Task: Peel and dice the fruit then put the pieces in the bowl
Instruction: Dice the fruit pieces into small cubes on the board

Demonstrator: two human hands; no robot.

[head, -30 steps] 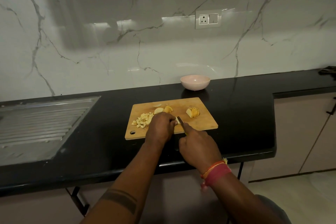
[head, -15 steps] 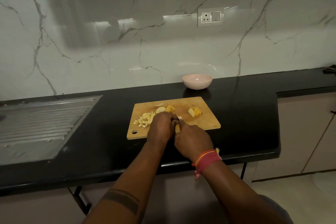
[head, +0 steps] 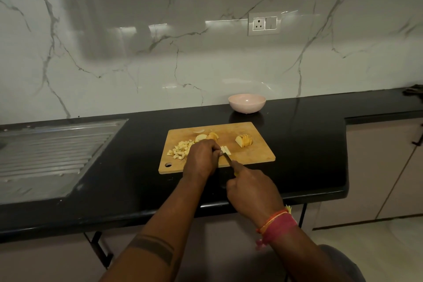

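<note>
On the black surface (head: 297, 144) lies a wooden board (head: 256, 155). The left hand (head: 201, 158) rests curled on the board, its fingers pressing down pale fruit strips (head: 225, 149) at its tips. The right hand (head: 251, 192) grips a knife (head: 227, 158), its blade angled up toward the strips and the left fingertips. A heap of diced pieces (head: 179, 149) sits just left of the left hand; sliced wedges (head: 244, 140) lie to the right, and more fruit chunks (head: 207, 137) lie behind the hand. A pink bowl (head: 246, 103) stands beyond the board by the marble wall, well apart from the fruit. A steel drainboard (head: 45, 155) lies at left.
</note>
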